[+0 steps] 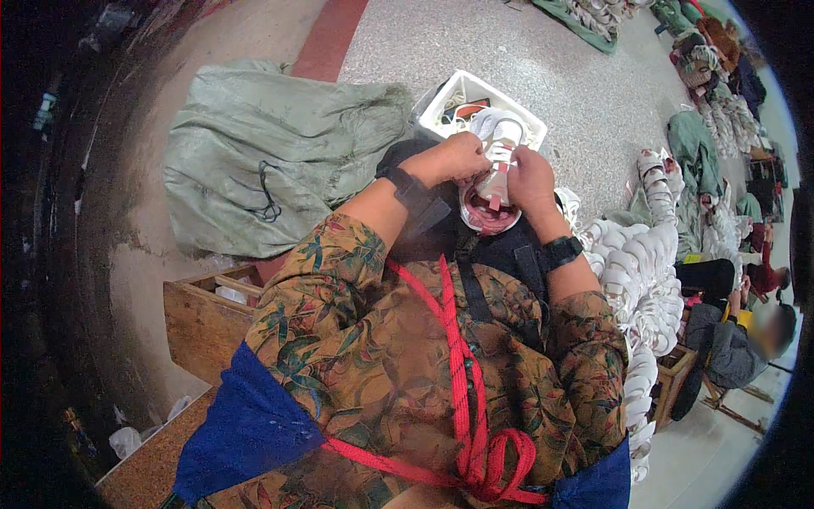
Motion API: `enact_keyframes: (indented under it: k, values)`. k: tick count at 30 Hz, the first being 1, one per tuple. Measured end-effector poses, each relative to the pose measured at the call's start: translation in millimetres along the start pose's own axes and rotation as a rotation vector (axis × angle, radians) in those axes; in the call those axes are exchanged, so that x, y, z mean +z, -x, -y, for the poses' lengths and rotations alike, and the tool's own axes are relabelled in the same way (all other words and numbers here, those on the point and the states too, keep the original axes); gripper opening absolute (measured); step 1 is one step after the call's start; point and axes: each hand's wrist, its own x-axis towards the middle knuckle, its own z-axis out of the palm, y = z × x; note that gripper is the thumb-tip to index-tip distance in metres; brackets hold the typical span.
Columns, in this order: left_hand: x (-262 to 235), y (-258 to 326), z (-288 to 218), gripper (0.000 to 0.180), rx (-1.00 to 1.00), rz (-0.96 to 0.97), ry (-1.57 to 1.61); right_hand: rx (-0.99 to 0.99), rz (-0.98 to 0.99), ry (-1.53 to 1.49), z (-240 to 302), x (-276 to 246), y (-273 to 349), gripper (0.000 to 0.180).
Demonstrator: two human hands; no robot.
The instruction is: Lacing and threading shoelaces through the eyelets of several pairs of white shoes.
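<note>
One white sneaker (502, 157), held bimanually.
Left hand (462, 158) and right hand (532, 180): each grip clamped beside its lacing; white bin (507, 97) beyond.

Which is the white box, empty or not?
Not empty: the white box holds an orange-and-dark thing; the shoe hides part of it.

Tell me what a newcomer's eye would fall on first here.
Probably the bright red cord, running down the patterned garment to a looped knot near the lower edge. Next comes the white shoe with pink lining, at upper centre between the left hand and right hand. Then the big heap of white shoes on the right draws the eye.
</note>
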Motion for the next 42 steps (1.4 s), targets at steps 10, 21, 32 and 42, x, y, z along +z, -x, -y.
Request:
enact_keyframes:
  k: [10, 21, 32, 42]
  values:
    - [-13.9, -7.3, -13.2, 0.026, 0.001, 0.062, -0.158, -0.145, 0.18, 0.311, 42.3, -33.1, -8.4, 0.018]
    - [-13.2, -12.7, -45.3, 0.023, 0.029, 0.109, -0.491, -0.104, 0.199, 0.386, 40.7, -25.2, -12.7, 0.02]
    - [-5.7, -23.6, -23.1, 0.026, 0.04, 0.058, -0.458, -0.01, 0.111, 0.204, 29.3, -22.6, -2.3, 0.023]
    - [-2.3, -21.9, -15.7, 0.018, 0.076, -0.035, -0.321, -0.013, 0.083, 0.242, 30.2, -14.4, -0.7, 0.025]
